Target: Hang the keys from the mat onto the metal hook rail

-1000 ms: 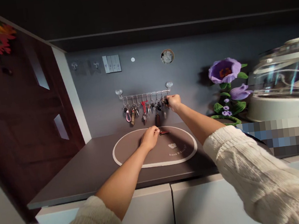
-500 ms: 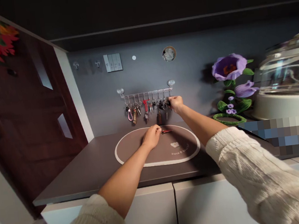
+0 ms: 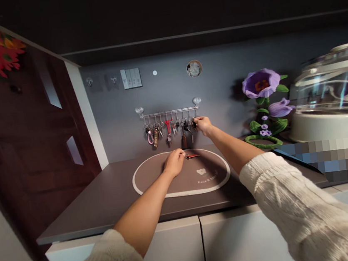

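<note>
A person's right hand [image 3: 204,126] is reaching to the right end of a clear rail [image 3: 169,112] on the grey wall [image 3: 116,124], its grip pinching a small dark object [image 3: 194,124], while bunches of keys [image 3: 160,130] are hanging in a row to the left. Below, the left hand [image 3: 175,163] is curling low over an oval brown mat [image 3: 155,183] on the bench [image 3: 87,199], with a small red item [image 3: 192,156] showing just beside it; whether that grip is holding anything, one cannot tell. Purple flowers [image 3: 261,83] are standing farther right.
</note>
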### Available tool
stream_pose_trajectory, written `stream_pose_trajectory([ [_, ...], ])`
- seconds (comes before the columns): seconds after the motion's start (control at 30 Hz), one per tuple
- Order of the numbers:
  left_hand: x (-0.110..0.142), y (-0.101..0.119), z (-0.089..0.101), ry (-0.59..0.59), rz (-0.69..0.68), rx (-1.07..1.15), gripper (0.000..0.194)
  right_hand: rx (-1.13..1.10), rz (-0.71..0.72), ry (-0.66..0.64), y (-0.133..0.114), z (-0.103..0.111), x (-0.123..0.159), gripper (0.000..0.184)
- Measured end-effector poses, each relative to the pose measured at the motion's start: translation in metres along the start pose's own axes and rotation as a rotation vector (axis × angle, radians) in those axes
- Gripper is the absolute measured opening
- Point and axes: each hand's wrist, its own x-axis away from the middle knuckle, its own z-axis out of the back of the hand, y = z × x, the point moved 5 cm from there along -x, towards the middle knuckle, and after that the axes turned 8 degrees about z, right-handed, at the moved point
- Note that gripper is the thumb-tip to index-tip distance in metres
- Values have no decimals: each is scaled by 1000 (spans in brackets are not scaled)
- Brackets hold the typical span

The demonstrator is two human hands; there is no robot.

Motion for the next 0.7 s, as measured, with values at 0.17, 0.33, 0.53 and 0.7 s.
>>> stream_pose_trajectory([
  [0.17, -1, -1, 0, 9, -9, 12, 18, 166, -6, 101, -10, 13, 10, 5],
  [0.33, -1, -1, 3, 38, 27, 12, 17, 226, 22, 157, -21, 21, 35, 4],
  [0.53, -3, -7, 5, 55, 71, 14, 15, 74, -40, -68, -4, 11, 84, 1],
  [0.7, -5, -13, 5, 65, 108, 25, 14, 212, -20, -248, 18, 8, 114, 2],
])
